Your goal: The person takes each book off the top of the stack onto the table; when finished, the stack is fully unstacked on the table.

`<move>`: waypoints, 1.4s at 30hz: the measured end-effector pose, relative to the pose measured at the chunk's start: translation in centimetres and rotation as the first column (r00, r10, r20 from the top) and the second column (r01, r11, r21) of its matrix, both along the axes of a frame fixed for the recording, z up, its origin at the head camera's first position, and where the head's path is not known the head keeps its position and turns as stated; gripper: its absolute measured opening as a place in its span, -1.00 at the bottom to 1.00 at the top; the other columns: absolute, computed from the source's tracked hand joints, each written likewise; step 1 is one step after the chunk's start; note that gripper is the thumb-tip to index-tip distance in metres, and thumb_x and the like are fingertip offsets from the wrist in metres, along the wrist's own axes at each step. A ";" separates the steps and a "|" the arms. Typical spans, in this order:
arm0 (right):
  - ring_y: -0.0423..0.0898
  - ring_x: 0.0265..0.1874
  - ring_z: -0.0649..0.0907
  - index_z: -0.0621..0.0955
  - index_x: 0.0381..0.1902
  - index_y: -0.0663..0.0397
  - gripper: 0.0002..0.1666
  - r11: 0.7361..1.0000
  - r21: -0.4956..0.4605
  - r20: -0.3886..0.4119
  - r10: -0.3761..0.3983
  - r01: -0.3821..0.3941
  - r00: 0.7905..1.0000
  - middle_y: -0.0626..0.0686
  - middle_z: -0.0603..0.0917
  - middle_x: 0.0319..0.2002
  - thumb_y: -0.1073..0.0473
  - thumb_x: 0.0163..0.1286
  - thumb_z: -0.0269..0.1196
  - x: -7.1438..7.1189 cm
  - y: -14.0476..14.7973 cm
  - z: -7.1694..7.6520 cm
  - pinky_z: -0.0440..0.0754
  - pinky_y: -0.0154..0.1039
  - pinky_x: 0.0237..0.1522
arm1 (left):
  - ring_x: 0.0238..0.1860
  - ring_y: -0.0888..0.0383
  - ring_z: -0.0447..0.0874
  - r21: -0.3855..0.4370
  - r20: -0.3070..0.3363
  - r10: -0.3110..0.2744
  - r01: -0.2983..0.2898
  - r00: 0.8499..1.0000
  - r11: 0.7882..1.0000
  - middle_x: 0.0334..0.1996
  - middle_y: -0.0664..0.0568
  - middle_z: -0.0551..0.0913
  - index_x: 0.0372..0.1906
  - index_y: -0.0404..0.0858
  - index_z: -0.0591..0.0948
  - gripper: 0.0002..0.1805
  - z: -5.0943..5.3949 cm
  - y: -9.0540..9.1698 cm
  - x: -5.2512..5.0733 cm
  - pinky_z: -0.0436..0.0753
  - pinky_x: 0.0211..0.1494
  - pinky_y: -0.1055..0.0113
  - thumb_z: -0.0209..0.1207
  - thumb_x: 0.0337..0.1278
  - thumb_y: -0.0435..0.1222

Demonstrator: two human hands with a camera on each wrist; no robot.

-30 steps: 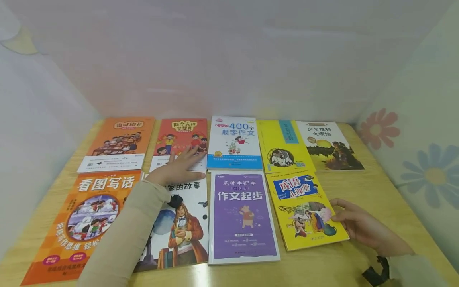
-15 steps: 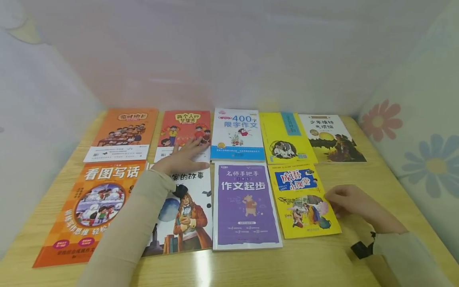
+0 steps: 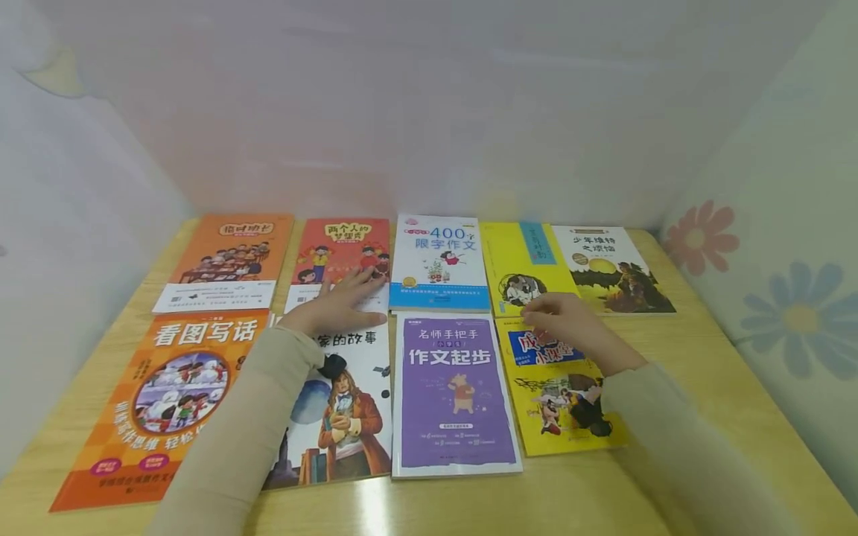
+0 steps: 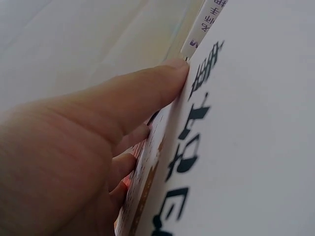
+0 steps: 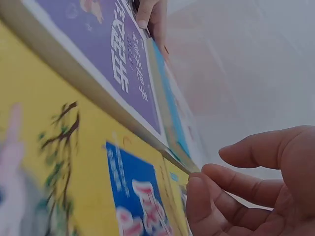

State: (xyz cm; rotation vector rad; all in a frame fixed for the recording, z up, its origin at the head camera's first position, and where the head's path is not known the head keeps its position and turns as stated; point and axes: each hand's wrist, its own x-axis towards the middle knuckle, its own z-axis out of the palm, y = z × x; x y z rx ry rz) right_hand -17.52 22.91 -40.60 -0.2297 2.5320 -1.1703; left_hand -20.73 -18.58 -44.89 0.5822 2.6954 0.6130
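In the head view, my left hand (image 3: 338,307) rests with spread fingers across the lower part of a red book (image 3: 342,253) and the top of a book with a long-haired figure (image 3: 358,439). The left wrist view shows its thumb (image 4: 147,91) against that nearer book's top edge. My right hand (image 3: 570,324) is over the upper part of the front yellow book (image 3: 566,439), fingertips near its border with the back yellow book (image 3: 503,260). Its fingers bend loosely and hold nothing; in the right wrist view, the right hand (image 5: 261,182) is beside these covers.
Books lie in two rows on a wooden table (image 3: 710,394). A purple book (image 3: 456,402) and a blue-and-white book (image 3: 439,260) fill the middle. Orange books (image 3: 181,394) lie left, a dark-and-white book (image 3: 620,279) back right. Pale patterned walls (image 3: 791,223) surround the table.
My right hand has left the front yellow book's right edge and moved left and away to its top. That book lies slightly straighter and further left. My left hand stays on its books.
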 end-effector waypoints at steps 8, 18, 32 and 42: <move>0.01 -0.24 0.70 0.67 0.02 0.23 -0.63 0.995 0.080 0.094 -0.073 0.065 0.993 0.18 0.68 -0.11 0.03 0.49 0.26 -2.5 -4.1 -1.7 0.74 -0.21 -0.14 | 0.61 -0.15 -0.48 0.031 0.018 -0.006 0.006 1.000 1.000 0.65 -0.02 -0.23 0.65 0.02 0.02 -0.08 -1.0 0.9 0.7 -0.56 0.46 -0.32 0.08 0.36 0.25; -0.17 -0.79 0.25 0.61 -0.41 0.18 -0.36 0.951 0.309 0.060 -0.022 0.003 0.998 -0.06 0.25 -0.75 -0.34 0.37 0.28 -3.8 -7.9 -1.0 0.27 -0.32 -0.69 | 0.61 -0.17 -0.48 0.011 0.001 -0.004 0.004 1.000 1.000 0.65 -0.06 -0.23 0.66 -0.01 0.00 -0.06 -0.9 0.3 1.1 -0.56 0.45 -0.34 0.07 0.37 0.25; -0.06 -0.56 0.55 0.54 0.00 0.22 -0.28 0.937 0.347 0.039 -0.061 0.044 0.997 0.15 0.66 -0.38 -0.31 0.30 0.36 -4.8 -9.2 -1.6 0.52 -0.25 -0.50 | 0.61 -0.17 -0.49 0.033 0.000 -0.009 0.009 1.000 0.999 0.65 -0.08 -0.22 0.66 -0.03 0.00 -0.07 0.1 0.0 0.5 -0.58 0.44 -0.35 0.10 0.38 0.21; 0.04 -0.33 0.60 0.61 0.01 0.18 -0.33 0.964 0.263 0.142 -0.069 0.029 0.987 0.16 0.70 -0.26 -0.31 0.31 0.36 -6.0 -8.2 -1.4 0.51 -0.17 -0.25 | 0.61 -0.16 -0.47 0.006 -0.008 -0.009 0.009 1.000 1.000 0.65 -0.06 -0.23 0.66 -0.03 0.00 -0.06 -0.1 -0.2 0.0 -0.56 0.44 -0.36 0.08 0.37 0.23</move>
